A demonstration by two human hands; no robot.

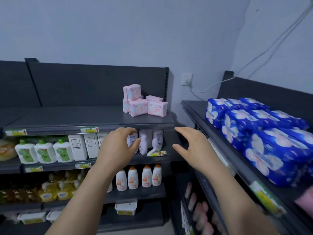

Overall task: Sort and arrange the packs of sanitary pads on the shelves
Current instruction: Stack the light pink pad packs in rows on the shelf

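Observation:
Several small pink packs of sanitary pads (144, 102) sit in a loose pile at the right end of the top dark shelf (84, 117), one pack on top of the others. Large blue packs of pads (264, 133) lie stacked on the top shelf of the right-hand rack (194, 106). My left hand (118, 146) and my right hand (193, 145) hover side by side below the pink pile, in front of the shelf edge. Both have loosely curved fingers and hold nothing.
Green-capped bottles (44, 151), white boxes (84, 146) and pale pouches (150, 141) fill the second shelf. Orange-capped bottles (138, 177) and yellow bottles (50, 190) stand lower. A wall socket (186, 79) with a cable is between the racks. Pink packs (199, 216) blur in the lower right rack.

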